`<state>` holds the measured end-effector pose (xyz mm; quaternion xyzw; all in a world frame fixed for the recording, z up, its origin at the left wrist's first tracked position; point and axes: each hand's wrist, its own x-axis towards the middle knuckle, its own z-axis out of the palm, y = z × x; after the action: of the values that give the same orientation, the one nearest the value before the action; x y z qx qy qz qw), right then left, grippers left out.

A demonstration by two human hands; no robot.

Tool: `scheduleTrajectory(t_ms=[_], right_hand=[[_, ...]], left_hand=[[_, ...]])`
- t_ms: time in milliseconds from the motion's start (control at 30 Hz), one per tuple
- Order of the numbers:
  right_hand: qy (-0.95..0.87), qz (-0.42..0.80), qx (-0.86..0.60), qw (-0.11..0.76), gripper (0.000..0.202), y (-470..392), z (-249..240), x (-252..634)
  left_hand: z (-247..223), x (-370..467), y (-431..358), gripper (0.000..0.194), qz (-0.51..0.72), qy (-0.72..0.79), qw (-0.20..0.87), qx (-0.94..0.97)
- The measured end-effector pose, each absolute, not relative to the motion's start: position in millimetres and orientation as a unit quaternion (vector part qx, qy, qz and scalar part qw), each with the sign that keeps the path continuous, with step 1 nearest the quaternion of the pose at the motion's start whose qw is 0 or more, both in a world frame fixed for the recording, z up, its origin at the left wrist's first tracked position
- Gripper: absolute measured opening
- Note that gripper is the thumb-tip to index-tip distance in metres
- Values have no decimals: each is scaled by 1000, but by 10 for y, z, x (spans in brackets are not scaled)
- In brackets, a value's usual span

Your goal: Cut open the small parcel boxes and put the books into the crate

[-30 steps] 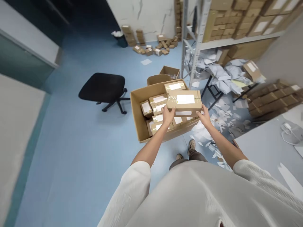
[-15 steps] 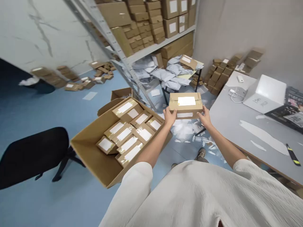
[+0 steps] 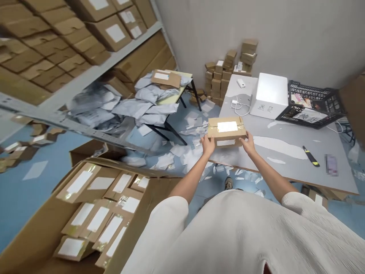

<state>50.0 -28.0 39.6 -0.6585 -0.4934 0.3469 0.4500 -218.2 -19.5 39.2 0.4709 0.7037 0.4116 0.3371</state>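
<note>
Between my two hands is a taped brown cardboard box (image 3: 212, 131) with a white label on its top and another on its near side. My left hand (image 3: 208, 145) grips its left near corner, and my right hand (image 3: 247, 144) grips the right one. The box is in front of me, over the left edge of the grey table (image 3: 288, 131). To my lower left, a large open carton (image 3: 31, 228) holds several smaller labelled boxes (image 3: 98, 219).
On the table are a yellow-and-black utility knife (image 3: 310, 156), a white box (image 3: 269, 95), a black plastic crate (image 3: 310, 104) and a white cable. A shelf of boxes (image 3: 114, 57) and a small table (image 3: 171, 97) with grey mailing bags stand at the left. Paper scraps litter the floor.
My view has turned right, and the held box has swung with it from above the littered floor to the table's edge. The large carton now lies closer at lower left. Both hands keep their grip.
</note>
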Motion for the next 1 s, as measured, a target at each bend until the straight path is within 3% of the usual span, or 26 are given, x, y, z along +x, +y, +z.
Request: scheduleTrajectory(t_ms=[300,533,733,1000], right_hand=[[-436,334,-709,441,84,-299,69,1360],[-466,319,-720,404,80,-365,-6,1499],[-555,188,-728,356,73,-295,176,1177],[-712,278,-575,292,58,-33,190,11]], left_hand=[[195,-1319,212,29,370,653,397,528],[70,-1192,299,32,335,662,414,528],[80,-1390,250,28,325,662,413,534],[49,-2294,-238,33,387,713,368,454]])
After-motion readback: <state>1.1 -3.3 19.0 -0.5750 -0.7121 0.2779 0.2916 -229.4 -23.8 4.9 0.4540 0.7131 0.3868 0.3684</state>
